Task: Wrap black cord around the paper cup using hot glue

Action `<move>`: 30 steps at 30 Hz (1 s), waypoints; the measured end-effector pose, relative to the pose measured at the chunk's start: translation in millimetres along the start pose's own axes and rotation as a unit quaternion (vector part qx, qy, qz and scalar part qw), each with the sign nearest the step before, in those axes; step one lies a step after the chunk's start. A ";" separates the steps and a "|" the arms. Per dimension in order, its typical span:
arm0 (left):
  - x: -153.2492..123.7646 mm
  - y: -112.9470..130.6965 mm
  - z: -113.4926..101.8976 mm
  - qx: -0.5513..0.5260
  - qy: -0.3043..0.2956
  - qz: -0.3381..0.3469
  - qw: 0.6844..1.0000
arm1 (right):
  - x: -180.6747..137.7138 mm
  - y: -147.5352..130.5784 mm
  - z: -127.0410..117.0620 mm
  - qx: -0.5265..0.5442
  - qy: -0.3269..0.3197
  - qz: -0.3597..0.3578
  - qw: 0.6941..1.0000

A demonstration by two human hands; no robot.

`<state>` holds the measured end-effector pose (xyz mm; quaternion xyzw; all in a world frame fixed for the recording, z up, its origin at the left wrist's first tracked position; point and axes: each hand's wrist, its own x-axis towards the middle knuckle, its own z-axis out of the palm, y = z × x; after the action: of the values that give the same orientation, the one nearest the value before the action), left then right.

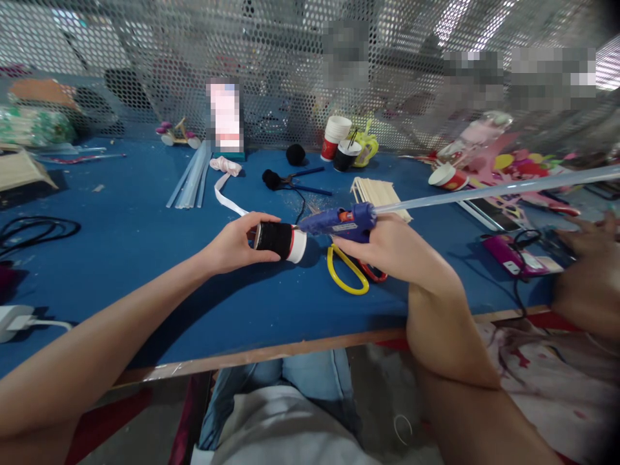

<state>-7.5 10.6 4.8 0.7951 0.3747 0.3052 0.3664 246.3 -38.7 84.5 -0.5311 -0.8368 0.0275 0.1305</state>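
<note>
My left hand (237, 245) grips a paper cup (281, 241) lying on its side over the blue table (145, 239); the cup is wrapped in black with a white rim facing right. My right hand (387, 244) holds a blue hot glue gun (339, 221), its nozzle pointing left and touching the cup's rim. A long clear glue stick (494, 188) juts from the back of the gun toward the right. Yellow-handled scissors (346, 271) lie on the table just under my right hand.
Wooden sticks (380, 190), stacked paper cups (336, 137), black pompoms (295, 154), clear glue sticks (191, 177) and a white ribbon (225, 187) lie farther back. Another person's hand (588, 258) rests at the right by a pink device (513, 258). Cables (33, 227) lie left. A perforated metal screen (145, 58) backs the table.
</note>
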 end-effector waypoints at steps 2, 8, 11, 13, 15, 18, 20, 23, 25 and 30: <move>0.1 0.8 -0.3 0.010 0.000 0.013 1.000 | 1.1 1.6 1.8 0.011 0.002 0.013 1.000; 0.1 5.6 -2.6 0.036 -0.007 0.024 0.999 | -2.7 0.0 -2.4 0.005 -0.005 0.008 1.000; -0.2 8.0 -4.5 0.050 -0.015 0.029 0.998 | -5.5 -1.9 -6.3 0.002 -0.013 0.004 1.000; -0.4 9.5 -5.4 0.058 -0.019 0.040 0.997 | -5.6 -1.6 -6.7 0.007 -0.027 0.011 1.000; -0.4 11.0 -5.8 0.063 -0.023 0.052 0.996 | -4.0 -0.1 -5.4 0.022 -0.032 0.020 0.999; -0.6 13.1 -5.8 0.074 -0.028 0.066 0.995 | 0.5 2.5 -2.1 0.055 -0.015 0.040 0.998; -0.9 14.2 -6.0 0.082 -0.030 0.068 0.994 | 3.2 3.5 -0.4 0.067 -0.018 0.060 0.996; -1.4 15.2 -6.7 0.084 -0.030 0.072 0.993 | 3.8 3.6 -0.2 0.066 -0.027 0.068 0.995; -1.6 15.4 -7.0 0.085 -0.032 0.073 0.993 | 1.8 3.2 -1.9 0.053 -0.026 0.052 0.997; -1.4 14.7 -7.0 0.087 -0.034 0.060 0.994 | -3.5 2.4 -6.3 0.008 -0.036 -0.003 0.999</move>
<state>-8.1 5.3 20.2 0.8549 0.3387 0.2657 0.2895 251.4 -41.4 89.5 -0.5261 -0.8423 0.0529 0.1046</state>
